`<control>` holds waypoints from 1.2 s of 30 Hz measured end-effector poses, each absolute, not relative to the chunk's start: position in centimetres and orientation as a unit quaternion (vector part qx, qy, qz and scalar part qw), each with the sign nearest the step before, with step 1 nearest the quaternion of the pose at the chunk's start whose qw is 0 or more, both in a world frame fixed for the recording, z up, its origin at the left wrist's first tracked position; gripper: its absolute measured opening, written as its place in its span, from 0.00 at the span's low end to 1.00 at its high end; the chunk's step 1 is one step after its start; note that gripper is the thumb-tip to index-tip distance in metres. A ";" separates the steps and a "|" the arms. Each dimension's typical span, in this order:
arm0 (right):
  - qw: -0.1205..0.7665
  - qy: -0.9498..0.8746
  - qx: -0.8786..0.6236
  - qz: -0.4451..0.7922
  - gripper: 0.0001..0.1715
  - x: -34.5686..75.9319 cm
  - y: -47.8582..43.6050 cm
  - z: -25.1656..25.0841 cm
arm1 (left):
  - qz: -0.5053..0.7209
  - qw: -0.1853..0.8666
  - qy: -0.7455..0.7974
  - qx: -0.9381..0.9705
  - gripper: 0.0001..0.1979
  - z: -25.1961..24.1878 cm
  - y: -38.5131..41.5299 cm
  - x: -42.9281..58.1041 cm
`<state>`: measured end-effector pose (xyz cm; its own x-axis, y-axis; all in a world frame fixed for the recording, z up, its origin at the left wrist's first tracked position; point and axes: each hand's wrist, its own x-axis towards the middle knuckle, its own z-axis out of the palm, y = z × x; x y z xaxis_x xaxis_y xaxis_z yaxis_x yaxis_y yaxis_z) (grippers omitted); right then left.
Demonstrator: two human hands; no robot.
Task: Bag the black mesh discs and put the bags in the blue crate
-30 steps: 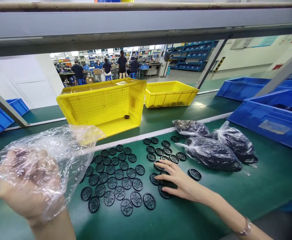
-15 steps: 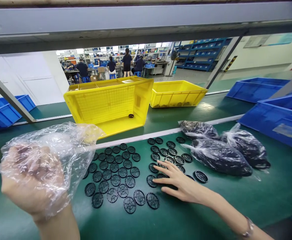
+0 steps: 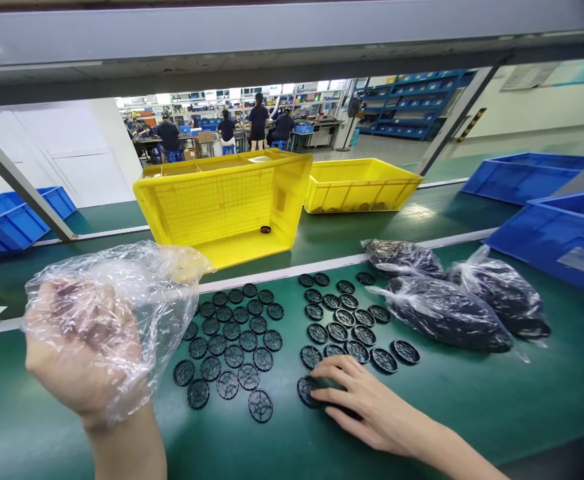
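My left hand (image 3: 85,347) is closed, fingers curled, with a clear plastic bag (image 3: 167,280) draped over and around it. My right hand (image 3: 362,407) is palm down on the green surface, fingers apart and bent. Its fingertips touch a round black spoked disc (image 3: 308,392); another dark piece shows partly under the fingers. Several similar discs lie flat in a left group (image 3: 233,356) between my hands. A right group (image 3: 337,331) lies just beyond my right hand.
Filled plastic bags (image 3: 445,317) of black parts lie at the right. Behind, a tilted yellow bin (image 3: 212,213) holds one disc, beside another yellow bin (image 3: 362,193). Blue bins (image 3: 557,233) stand right, another blue bin (image 3: 2,223) left. A metal beam (image 3: 272,47) crosses overhead. People sit and stand far back.
My right hand has moved nearer to me, uncovering discs in the right group. Two discs at the near edge of the left group are gone from there; one now shows at my right fingertips.
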<state>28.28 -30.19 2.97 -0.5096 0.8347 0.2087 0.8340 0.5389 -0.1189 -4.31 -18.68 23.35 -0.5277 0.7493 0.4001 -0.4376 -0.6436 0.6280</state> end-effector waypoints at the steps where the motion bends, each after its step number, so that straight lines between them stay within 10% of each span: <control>1: 0.124 -0.865 -0.485 0.010 0.19 28.5 -29.7 3.4 | 0.842 0.354 0.235 0.332 0.17 23.4 -18.7 -4.2; 36: 0.050 -0.823 -0.563 -0.053 0.29 23.4 -15.1 3.7 | 0.865 0.382 0.206 0.251 0.15 24.1 -17.6 -4.1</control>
